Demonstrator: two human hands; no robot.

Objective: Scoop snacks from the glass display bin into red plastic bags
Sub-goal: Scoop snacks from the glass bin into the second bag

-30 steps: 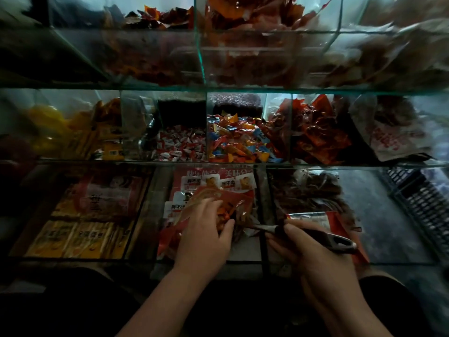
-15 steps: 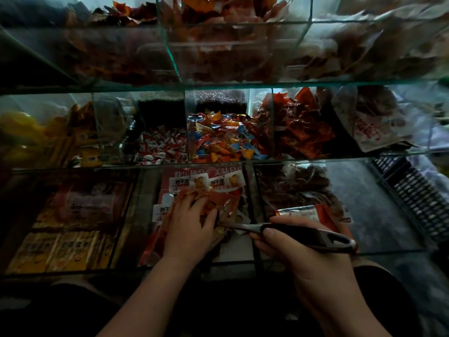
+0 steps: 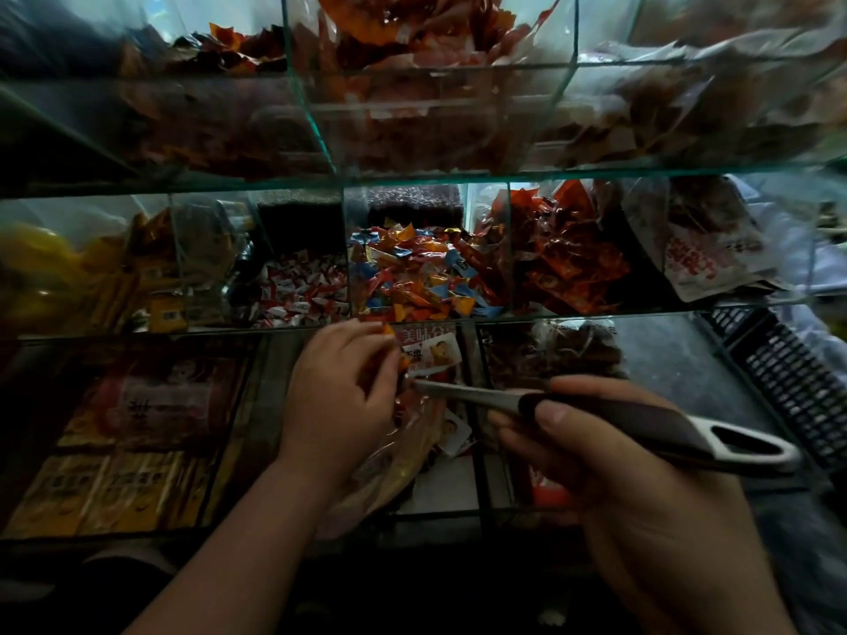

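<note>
My left hand (image 3: 337, 396) reaches into the lower middle glass bin (image 3: 440, 513), fingers curled on the upper edge of a translucent red plastic bag (image 3: 389, 469) that hangs below the palm. White and red snack packets (image 3: 433, 352) lie in the bin just beyond the fingers. My right hand (image 3: 609, 474) grips the black handle of a metal scooping tool (image 3: 641, 423). Its thin metal front end (image 3: 440, 389) points left and almost touches my left fingers at the bag's mouth. The tool's working end is hidden there.
Glass shelves rise in tiers. The middle tier holds mixed coloured candies (image 3: 412, 272), red-white candies (image 3: 298, 291) and red packets (image 3: 563, 254). Yellow boxes (image 3: 105, 492) fill the lower left bin, brown snacks (image 3: 568, 355) the lower right. A black crate (image 3: 788, 382) stands at right.
My left hand has moved up and farther into the bin with the bag. The right hand has followed with the tool, keeping its tip by the left fingers. The view has closed in.
</note>
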